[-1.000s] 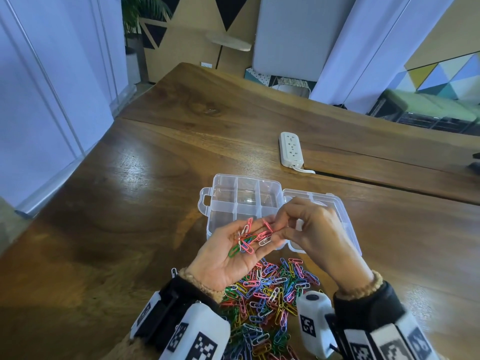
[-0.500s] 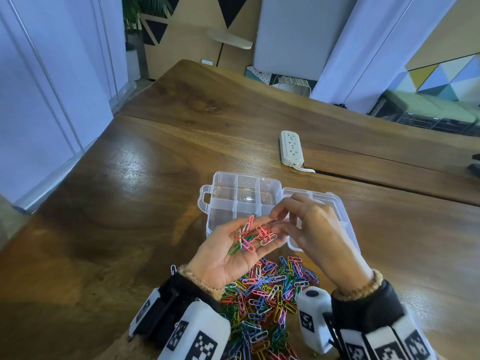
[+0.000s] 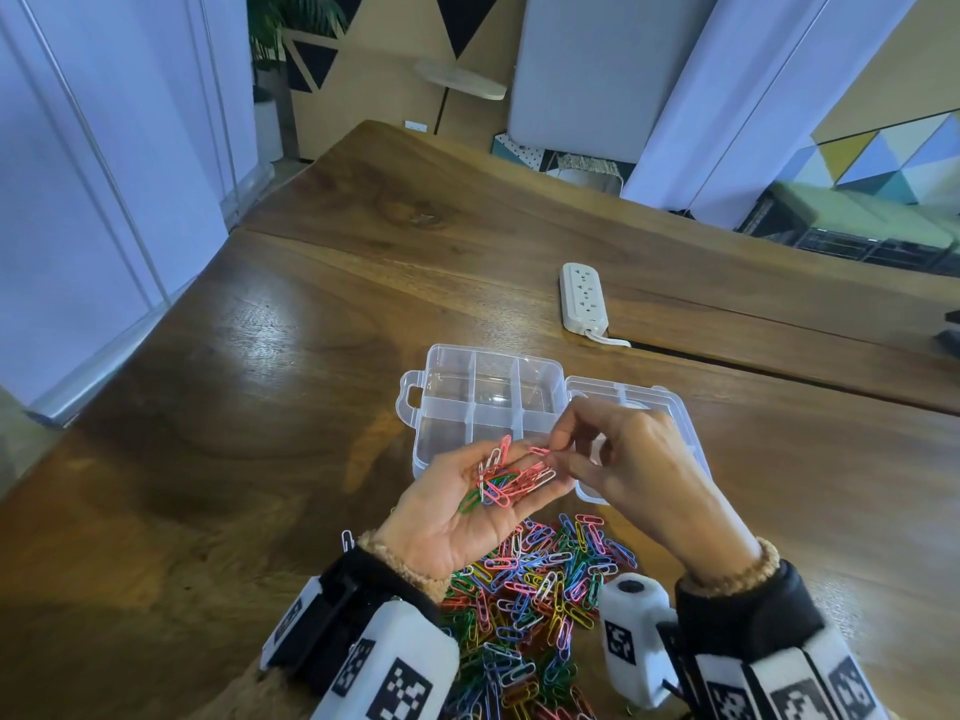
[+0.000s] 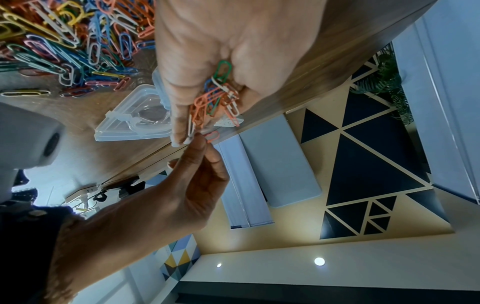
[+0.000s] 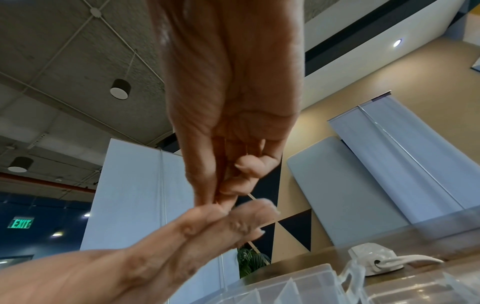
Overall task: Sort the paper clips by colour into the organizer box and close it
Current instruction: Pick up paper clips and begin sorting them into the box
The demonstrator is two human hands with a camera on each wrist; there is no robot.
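Right hand (image 3: 636, 475): thumb and forefinger pinch a single pink clip (image 3: 540, 451) by one end, just above the fingertips of the left hand; the remaining fingers curl toward the palm. In the left wrist view the same pink clip (image 4: 213, 135) shows at the tip of the pinching fingers (image 4: 200, 144).

Left hand (image 3: 462, 511): palm up, fingers nearly straight and slightly cupped, carrying a small bunch of clips (image 3: 506, 480), mostly pink with some white, one green and one blue. The bunch lies across the palm and finger bases; no finger closes around it.

Organizer box (image 3: 488, 407): clear plastic, standing open on the wooden table (image 3: 260, 407) just beyond both hands. Its base is divided into six compartments, in two rows of three; those in view hold no clips, though the near row is partly hidden by the hands. The lid (image 3: 654, 407) lies flat to the right of the base, largely covered by the right hand. A carrying handle (image 3: 410, 394) projects from the left side.

Loose pile of clips (image 3: 530, 605): mixed pink, blue, green, yellow and white, heaped on the table beneath the wrists, nearer the person than the box.

Power strip (image 3: 583, 298): white, farther back on the table, well apart from the box.
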